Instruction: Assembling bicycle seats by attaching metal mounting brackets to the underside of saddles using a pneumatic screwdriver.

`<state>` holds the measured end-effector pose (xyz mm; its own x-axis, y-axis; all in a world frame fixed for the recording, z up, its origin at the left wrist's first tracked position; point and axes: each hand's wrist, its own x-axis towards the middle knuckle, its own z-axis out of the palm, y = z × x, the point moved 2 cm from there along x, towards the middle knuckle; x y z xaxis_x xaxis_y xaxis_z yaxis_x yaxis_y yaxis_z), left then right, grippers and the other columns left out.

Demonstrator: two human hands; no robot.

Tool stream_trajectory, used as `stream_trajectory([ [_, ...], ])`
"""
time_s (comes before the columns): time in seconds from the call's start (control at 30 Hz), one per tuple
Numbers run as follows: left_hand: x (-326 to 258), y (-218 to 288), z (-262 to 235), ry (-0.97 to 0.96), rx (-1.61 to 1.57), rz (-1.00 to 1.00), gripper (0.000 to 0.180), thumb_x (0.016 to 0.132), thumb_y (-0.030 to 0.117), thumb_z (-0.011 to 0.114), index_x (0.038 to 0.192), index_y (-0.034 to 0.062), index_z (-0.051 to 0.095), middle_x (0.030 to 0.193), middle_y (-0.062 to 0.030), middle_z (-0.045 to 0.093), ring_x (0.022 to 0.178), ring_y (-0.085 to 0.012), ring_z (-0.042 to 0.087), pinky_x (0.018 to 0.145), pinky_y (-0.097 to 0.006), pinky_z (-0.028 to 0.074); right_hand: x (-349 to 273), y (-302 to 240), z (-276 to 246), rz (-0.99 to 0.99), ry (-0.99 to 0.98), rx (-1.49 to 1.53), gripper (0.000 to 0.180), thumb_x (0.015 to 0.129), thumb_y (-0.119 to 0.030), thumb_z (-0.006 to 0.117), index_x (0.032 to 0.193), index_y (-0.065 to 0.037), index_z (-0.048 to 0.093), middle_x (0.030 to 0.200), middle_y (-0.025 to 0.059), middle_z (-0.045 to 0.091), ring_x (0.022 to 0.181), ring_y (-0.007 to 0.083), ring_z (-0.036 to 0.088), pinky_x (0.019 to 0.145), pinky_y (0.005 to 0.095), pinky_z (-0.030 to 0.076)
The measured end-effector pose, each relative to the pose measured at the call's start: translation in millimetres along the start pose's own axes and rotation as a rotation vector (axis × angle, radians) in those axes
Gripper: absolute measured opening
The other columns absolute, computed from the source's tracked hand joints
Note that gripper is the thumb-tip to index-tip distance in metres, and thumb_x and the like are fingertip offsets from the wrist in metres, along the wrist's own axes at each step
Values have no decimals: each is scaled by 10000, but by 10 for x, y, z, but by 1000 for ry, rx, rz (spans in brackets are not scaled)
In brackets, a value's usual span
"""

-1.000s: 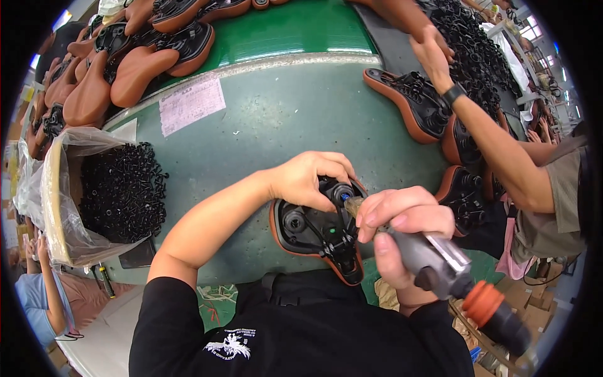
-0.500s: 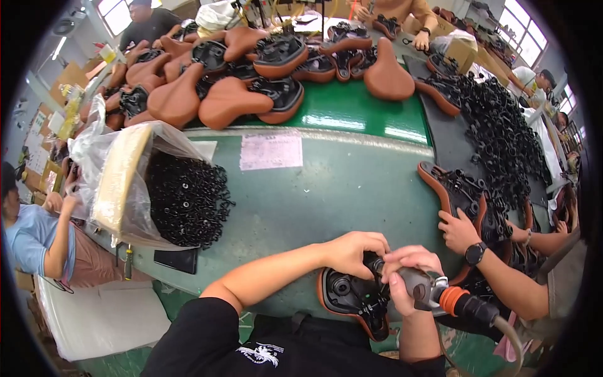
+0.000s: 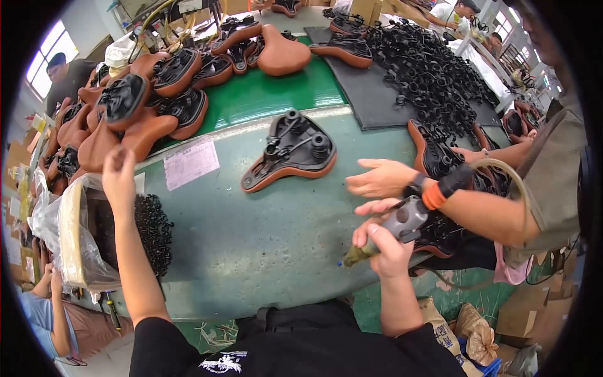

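Observation:
My left hand (image 3: 119, 179) reaches up by the saddle pile, its fingers slightly apart with nothing held. Just beyond the fingertips is a brown bicycle saddle (image 3: 125, 100), its black underside showing, slightly blurred; whether it rests on the pile I cannot tell. My right hand (image 3: 391, 248) grips a grey power screwdriver (image 3: 405, 220) with an orange-ringed hose end, its tip pointing down left over the bench. On the bench in front lies another saddle (image 3: 292, 154), underside up. A co-worker's open hand (image 3: 383, 179) stretches from the right between that saddle and my tool.
A plastic-lined box (image 3: 72, 232) spills small black screws (image 3: 154, 232) at left. Brown saddles (image 3: 100, 141) pile up at the back left. Black clamp parts (image 3: 433, 75) heap on a dark mat at the right. A paper sheet (image 3: 191, 164) lies on the bench. The hose (image 3: 518, 182) crosses the co-worker's arm.
The view has swung right. My left hand has left the saddle at the bench edge and stretched to the pile. The screwdriver has come off that saddle. Another saddle now lies mid-bench.

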<state>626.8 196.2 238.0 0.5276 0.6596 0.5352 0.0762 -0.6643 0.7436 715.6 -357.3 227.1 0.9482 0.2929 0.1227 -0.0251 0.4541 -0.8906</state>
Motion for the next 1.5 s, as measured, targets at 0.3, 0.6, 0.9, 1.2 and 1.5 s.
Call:
stream_trajectory([
  [0.3, -1823, -210, -453, -462, 769, -86, 248, 850, 150, 807, 1006, 0, 686, 1012, -213, 672, 962, -439, 676, 844, -530, 558, 594, 876, 670, 275, -175, -104, 326, 861, 53, 655, 1160, -32, 560, 1366, 205, 589, 667, 207, 701, 654, 364, 569],
  [0.6, -1935, -230, -162, -272, 693, 174, 167, 859, 223, 759, 865, 75, 681, 921, -114, 620, 900, -349, 636, 767, -497, 534, 491, 1215, 841, 417, -199, -136, 314, 791, 26, 610, 1091, -40, 546, 1336, 209, 656, 540, 240, 640, 509, 374, 547],
  [0.9, -1866, -266, 99, -203, 758, 171, 110, 906, 214, 630, 924, 107, 653, 943, -82, 605, 958, -296, 600, 809, -455, 462, -254, 635, 91, 681, -591, -149, 383, 778, 77, 682, 1131, 7, 549, 885, 191, 696, 591, 263, 679, 741, 468, 596],
  [1.2, -1862, -311, 162, -156, 551, 152, 112, 879, 151, 701, 938, 66, 660, 980, -111, 606, 1000, -328, 589, 886, -449, 483, -23, -225, 451, 157, -963, 165, 451, 983, -139, 602, 1405, -25, 490, 1243, 244, 628, 786, 312, 680, 728, 506, 557],
  [1.5, -2828, 1389, 491, -675, -1415, -614, 51, 1029, 19, 678, 1074, -4, 675, 1090, -94, 740, 974, -182, 721, 852, -341, 590, -162, -258, 885, -388, -869, 307, 461, 1044, -150, 575, 1485, -43, 490, 1407, 270, 586, 863, 325, 676, 787, 525, 546],
])
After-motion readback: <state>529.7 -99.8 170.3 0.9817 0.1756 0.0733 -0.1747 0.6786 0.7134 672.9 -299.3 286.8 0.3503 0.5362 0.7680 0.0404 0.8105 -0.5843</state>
